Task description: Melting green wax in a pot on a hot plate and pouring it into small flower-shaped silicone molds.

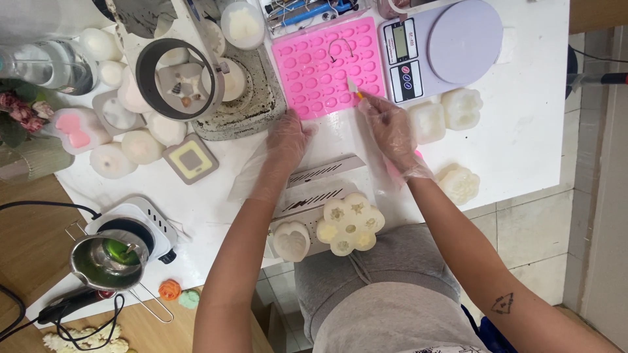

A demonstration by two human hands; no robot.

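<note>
Both my hands wear thin clear plastic gloves. My left hand (286, 138) rests on the near edge of a pink silicone mould (327, 65) with several small oval cavities, its fingers spread. My right hand (389, 127) is closed on a small knife (354, 89) with a pale blade, whose tip touches the mould's lower right part. A thin wire hook lies on the mould's upper middle. A flower-shaped cream mould (350, 224) and a heart-shaped mould (291, 240) sit near my lap.
A digital kitchen scale (438, 46) stands right of the pink mould. White floral moulds (451, 111) lie near it. Left are round white candles (140, 147), a ring mould (180, 82), a hot plate with a metal pot of green liquid (108, 261), and a glass jar (52, 65).
</note>
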